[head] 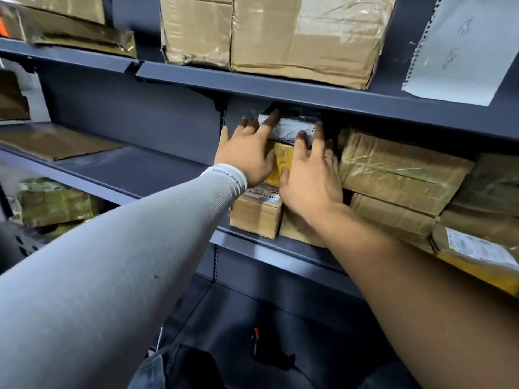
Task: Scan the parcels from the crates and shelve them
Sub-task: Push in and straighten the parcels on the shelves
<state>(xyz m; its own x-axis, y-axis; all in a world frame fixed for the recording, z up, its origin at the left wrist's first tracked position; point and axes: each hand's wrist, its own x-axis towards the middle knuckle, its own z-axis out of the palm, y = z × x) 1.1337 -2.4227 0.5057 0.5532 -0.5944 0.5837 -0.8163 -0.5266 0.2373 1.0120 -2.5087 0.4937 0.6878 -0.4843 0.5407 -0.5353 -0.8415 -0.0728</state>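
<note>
We see even, moderate light from above and in front. The tape-wrapped brown cardboard boxes (280, 32) on the top shelf show soft glare on their tape. Deep shadow fills the gap under the dark grey metal shelf board (309, 92), dimming the fingertips (273, 115) there. Wide-angle distortion bends the shelves, and the left edge is blurred.

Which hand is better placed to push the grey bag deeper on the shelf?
Probably the left hand: its straight fingers already lie on the grey bag. The right hand sits lower, mostly over the yellow parcel.
</note>
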